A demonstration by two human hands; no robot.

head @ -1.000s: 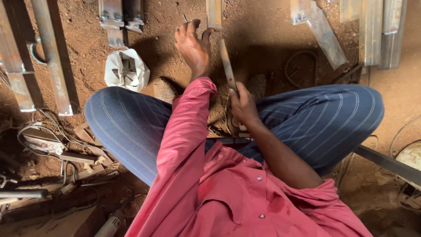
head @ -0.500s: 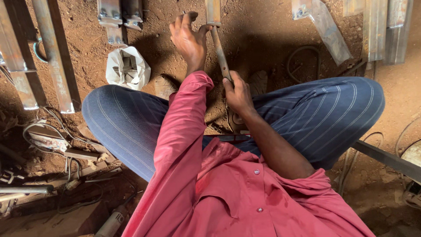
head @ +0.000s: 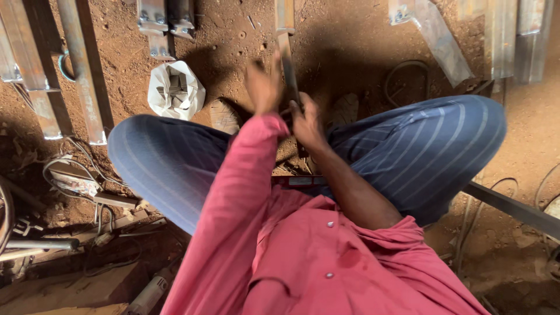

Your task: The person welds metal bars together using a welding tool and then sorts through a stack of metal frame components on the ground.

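Nearest the camera lay the person's pink buttoned shirt [head: 326,256], and past it the crossed legs in blue striped trousers [head: 420,146], seated on the red dirt ground [head: 350,46]. Between the knees, the right hand [head: 306,122] was closed around the near end of a narrow grey metal strip [head: 287,64] that ran away from the body toward a short flat metal bar [head: 284,14] lying farther out. The left hand [head: 263,87], blurred, was raised just beside the strip with its fingers loosely spread; whether it touched the metal could not be told. As for progress, the strip appeared to be mid-handling, gripped and lifted at an angle rather than laid down, and nothing in view showed it joined or finished. A crumpled white plastic bag [head: 175,90] sat beside the left knee, a tangle of wires [head: 76,181] lay at the left, and beyond them long steel sections [head: 84,70] and a bent metal plate [head: 434,35] rested on the dirt at the far edge.
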